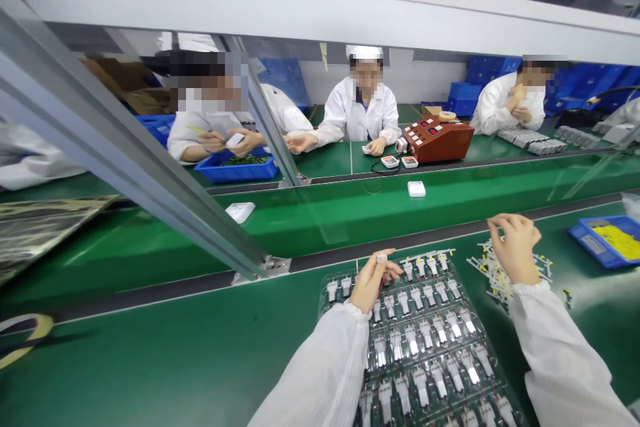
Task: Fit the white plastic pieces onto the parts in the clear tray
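Note:
My left hand is above the far left part of a clear plastic tray. Between its thumb and fingers is a small white part, seen end-on. Rows of small white-and-silver parts with thin dark red wires fill the tray's pockets. Several of those in the far row show yellow tips. To the right, my right hand is raised over a loose pile of thin white strips with yellow ends. Its thumb and fingertips are pinched together; whatever they hold is too small to make out.
A blue bin of yellow pieces stands at right. Beyond runs a green conveyor carrying white square devices. A slanting metal post rises at left, near a tape roll. Co-workers sit opposite, beside a red-brown instrument box.

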